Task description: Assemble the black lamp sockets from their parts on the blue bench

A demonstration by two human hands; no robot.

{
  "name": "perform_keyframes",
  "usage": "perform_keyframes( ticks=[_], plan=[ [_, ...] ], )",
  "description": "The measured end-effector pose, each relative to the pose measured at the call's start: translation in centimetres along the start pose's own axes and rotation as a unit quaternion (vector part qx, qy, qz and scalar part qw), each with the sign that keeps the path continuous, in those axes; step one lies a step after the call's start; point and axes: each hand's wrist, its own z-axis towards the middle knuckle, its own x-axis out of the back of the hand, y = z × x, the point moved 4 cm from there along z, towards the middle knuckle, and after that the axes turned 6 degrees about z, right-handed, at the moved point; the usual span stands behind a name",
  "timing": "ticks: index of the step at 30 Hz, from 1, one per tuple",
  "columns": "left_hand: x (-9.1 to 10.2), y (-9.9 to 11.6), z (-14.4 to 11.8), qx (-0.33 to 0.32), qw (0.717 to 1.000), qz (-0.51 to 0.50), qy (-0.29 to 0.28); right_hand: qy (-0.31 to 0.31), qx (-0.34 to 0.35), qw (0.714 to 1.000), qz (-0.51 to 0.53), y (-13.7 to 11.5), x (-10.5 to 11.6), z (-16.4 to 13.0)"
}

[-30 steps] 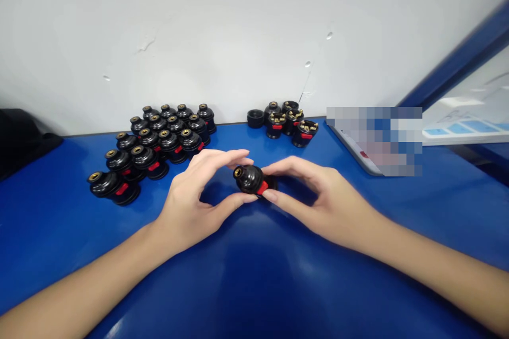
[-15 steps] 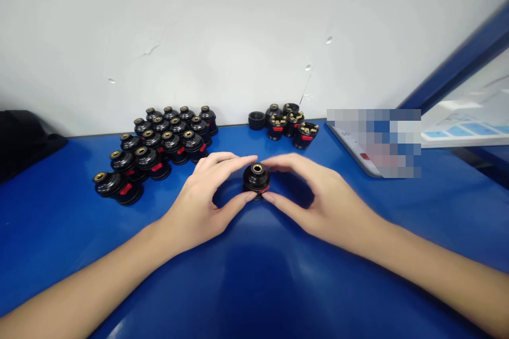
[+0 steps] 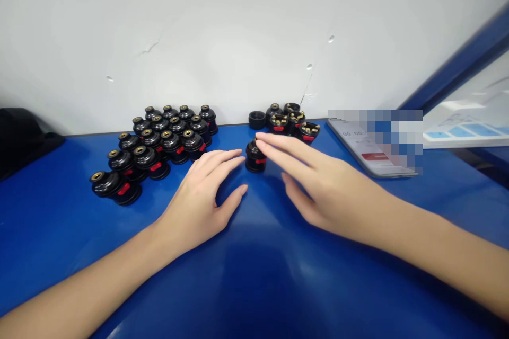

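Note:
A black lamp holder [image 3: 254,159] with a red switch stands upright on the blue table, between my hands. My right hand [image 3: 324,185] reaches over it from the right, its fingers stretched out and the fingertips at the holder's top; its thumb is apart from the holder. The fingers cover part of the top, and whether they press on it I cannot tell. To the left of the holder, my left hand [image 3: 202,193] is open, with fingers and thumb spread and nothing between them.
Several assembled lamp holders [image 3: 146,161] stand in rows at the left. Near the wall are several opened holders [image 3: 278,123] with brass contacts showing and a black cap [image 3: 256,119]. A phone [image 3: 368,156], partly pixelated, lies at the right. A dark cloth-like item [image 3: 24,135] sits far left.
The lamp holder has moved away from me, toward the opened holders. My left hand has come off it. My right hand has shifted forward, its fingertips now over the holder's top.

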Motion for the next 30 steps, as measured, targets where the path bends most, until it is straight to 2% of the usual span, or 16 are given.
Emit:
perform_keyframes(
  ticks=[3, 6, 11, 15, 21, 25, 30],
  plan=[
    [-0.2, 0.0, -0.1, -0.001, 1.000, 0.001, -0.015, -0.020, -0.018, 1.000, 0.003, 1.1, -0.1, 1.4],
    [-0.3, -0.1, -0.2, 0.006, 1.000, 0.006, -0.029, -0.023, 0.001, 1.000, -0.011, 1.6, -0.5, 3.7],
    [-0.2, -0.1, -0.3, 0.017, 0.999, 0.020, -0.035, -0.039, -0.021, 0.998, -0.040, 2.4, -2.4, 8.5],
    [-0.2, -0.2, -0.4, 0.019, 0.999, 0.030, -0.031, -0.054, -0.042, 0.996, -0.064, 2.8, -3.8, 11.0],
    [-0.3, -0.5, -0.5, 0.025, 0.998, 0.037, -0.032, -0.064, -0.060, 0.994, -0.071, 3.2, -4.7, 12.0],
    [-0.2, -0.6, -0.6, 0.025, 0.998, 0.039, -0.031, -0.060, -0.042, 0.995, -0.069, 3.4, -4.8, 11.8],
    [-0.2, -0.6, -0.6, 0.029, 0.998, 0.039, -0.031, -0.015, -0.024, 0.994, -0.103, 3.6, -2.2, 10.3]
  ],
)
